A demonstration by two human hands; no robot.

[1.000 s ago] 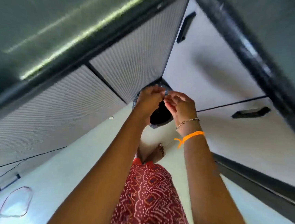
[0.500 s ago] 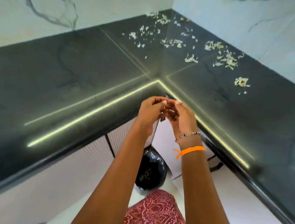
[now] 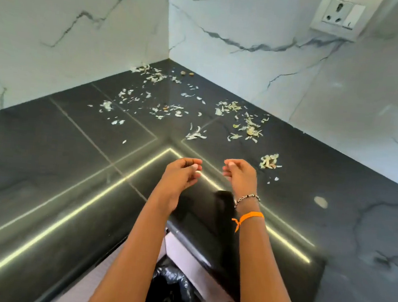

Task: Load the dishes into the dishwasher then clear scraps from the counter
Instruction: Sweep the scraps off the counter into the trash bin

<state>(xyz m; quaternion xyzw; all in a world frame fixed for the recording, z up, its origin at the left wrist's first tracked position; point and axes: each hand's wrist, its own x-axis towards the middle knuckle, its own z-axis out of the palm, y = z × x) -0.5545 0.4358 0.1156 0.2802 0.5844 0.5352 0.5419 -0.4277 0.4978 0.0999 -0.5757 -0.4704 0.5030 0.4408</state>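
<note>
- You are on the scrap-clearing step; no dishes or dishwasher show.
- Your left hand hovers at centre frame over the table, fingers loosely curled, holding nothing I can see.
- Your right hand hovers just beside it, likewise loosely curled and seemingly empty.
- The scraps lie scattered upper centre toward the corner; the nearest clump sits just right of your right hand.
- Next, I judge: sweep them toward the inner table edge, above the black-bagged bin at bottom centre. Walls close the far sides.

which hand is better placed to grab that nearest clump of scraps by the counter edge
Right. The right hand hovers just beside the nearest clump of pale vegetable scraps on the black stone counter. The left hand is farther away, and the right hand lies between. Both look empty.
</note>
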